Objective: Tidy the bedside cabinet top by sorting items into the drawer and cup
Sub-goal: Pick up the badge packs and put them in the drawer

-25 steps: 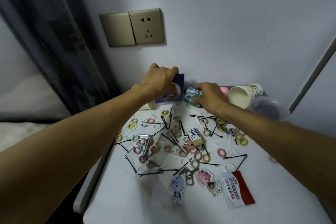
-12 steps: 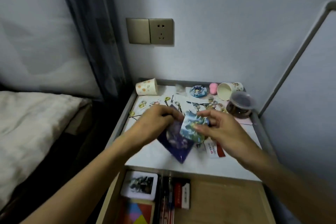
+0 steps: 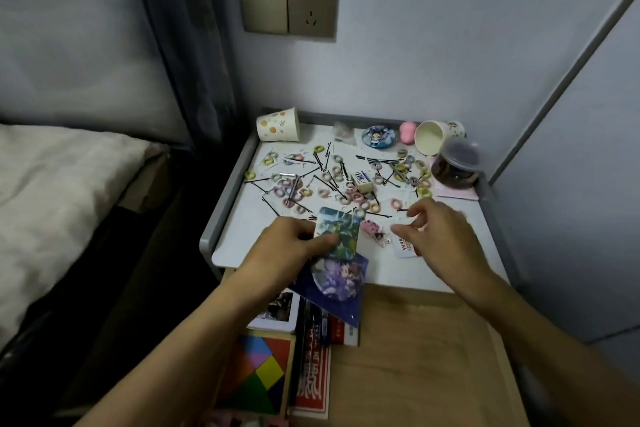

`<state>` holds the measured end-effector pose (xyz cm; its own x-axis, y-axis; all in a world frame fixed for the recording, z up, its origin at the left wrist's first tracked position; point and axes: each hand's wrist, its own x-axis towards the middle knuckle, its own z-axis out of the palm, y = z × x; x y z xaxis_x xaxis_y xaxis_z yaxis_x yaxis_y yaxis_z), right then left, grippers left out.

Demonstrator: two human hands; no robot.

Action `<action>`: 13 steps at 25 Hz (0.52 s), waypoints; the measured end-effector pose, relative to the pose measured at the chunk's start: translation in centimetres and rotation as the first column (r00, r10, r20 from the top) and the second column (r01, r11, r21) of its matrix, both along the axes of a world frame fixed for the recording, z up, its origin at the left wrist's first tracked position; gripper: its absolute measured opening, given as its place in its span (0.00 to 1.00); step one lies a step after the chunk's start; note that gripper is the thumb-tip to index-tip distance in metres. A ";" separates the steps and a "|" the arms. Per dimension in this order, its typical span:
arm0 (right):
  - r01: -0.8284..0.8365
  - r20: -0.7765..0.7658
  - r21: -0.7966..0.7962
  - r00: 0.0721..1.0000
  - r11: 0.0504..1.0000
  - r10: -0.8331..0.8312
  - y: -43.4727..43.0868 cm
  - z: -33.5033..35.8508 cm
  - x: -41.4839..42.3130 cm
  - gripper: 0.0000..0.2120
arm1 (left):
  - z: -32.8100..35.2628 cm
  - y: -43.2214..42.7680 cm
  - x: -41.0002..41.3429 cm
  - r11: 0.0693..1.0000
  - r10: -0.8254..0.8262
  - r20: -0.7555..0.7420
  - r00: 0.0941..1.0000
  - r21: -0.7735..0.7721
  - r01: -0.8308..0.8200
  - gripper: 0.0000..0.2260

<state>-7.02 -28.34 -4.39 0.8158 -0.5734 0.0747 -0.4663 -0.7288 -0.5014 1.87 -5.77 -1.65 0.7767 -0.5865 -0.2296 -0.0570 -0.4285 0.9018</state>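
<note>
Illustrated green-and-blue rectangular card (image 3: 337, 230) and dark blue glossy plastic sleeve holding a round purple badge (image 3: 341, 279) look light and thin. The card seems stiff and the sleeve slick and floppy, so an edge pinch with the thumb on top suits both. The left hand (image 3: 287, 248) grips them together that way, the sleeve hanging over the front lip of the white cabinet top (image 3: 235, 239) and the open wooden drawer (image 3: 415, 357). The right hand (image 3: 436, 236) hovers just beside, above a white-and-red sachet (image 3: 403, 250), with its fingers curled. Whether it pinches anything cannot be told.
</note>
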 end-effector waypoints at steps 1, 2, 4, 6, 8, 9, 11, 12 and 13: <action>0.026 -0.106 -0.083 0.994 0.996 -0.034 -0.5 -0.6 0.2 0.22 | -0.1 0.2 0.2 1.000 0.009 0.032 0.999 0.006 -0.009 0.14; 0.027 -0.183 -0.115 0.982 0.993 -0.048 -0.7 -1.2 0.4 0.26 | -0.3 0.3 0.3 1.000 0.016 0.043 0.999 0.007 -0.016 0.13; 0.020 -0.242 -0.117 0.969 0.993 -0.048 -0.7 -2.3 0.9 0.29 | -0.5 0.6 0.4 1.000 0.029 0.027 0.999 0.001 -0.029 0.13; 0.039 -0.244 -0.101 0.968 0.994 -0.063 -0.9 -2.8 1.2 0.31 | -0.7 0.8 0.6 0.999 0.037 0.026 0.999 -0.003 -0.037 0.14; 0.068 -0.258 -0.083 0.962 0.994 -0.088 -1.3 -2.8 1.3 0.33 | -0.9 0.7 0.6 0.999 0.039 0.029 0.999 -0.013 -0.039 0.12; 0.077 -0.268 -0.065 0.959 0.995 -0.092 -1.5 -2.7 1.4 0.33 | -0.9 0.7 0.5 0.999 0.039 0.020 0.999 -0.017 -0.038 0.11; 0.072 -0.259 -0.027 0.963 0.997 -0.077 -1.5 -2.5 1.4 0.31 | -0.9 0.5 0.4 0.999 0.038 0.001 0.999 -0.017 -0.038 0.10; 0.065 -0.243 -0.014 0.968 0.998 -0.067 -1.5 -2.4 1.3 0.29 | -1.0 0.4 0.3 0.999 0.036 -0.010 0.999 -0.013 -0.036 0.10; 0.060 -0.220 -0.003 0.974 0.998 -0.060 -1.3 -2.2 1.2 0.28 | -1.0 0.4 0.3 0.999 0.034 -0.026 0.999 -0.010 -0.034 0.10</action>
<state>-5.77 -29.68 -6.61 0.7761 -0.6218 -0.1054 -0.6085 -0.6943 -0.3843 2.16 -5.40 -2.66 0.7901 -0.5625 -0.2436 -0.0196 -0.4204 0.9071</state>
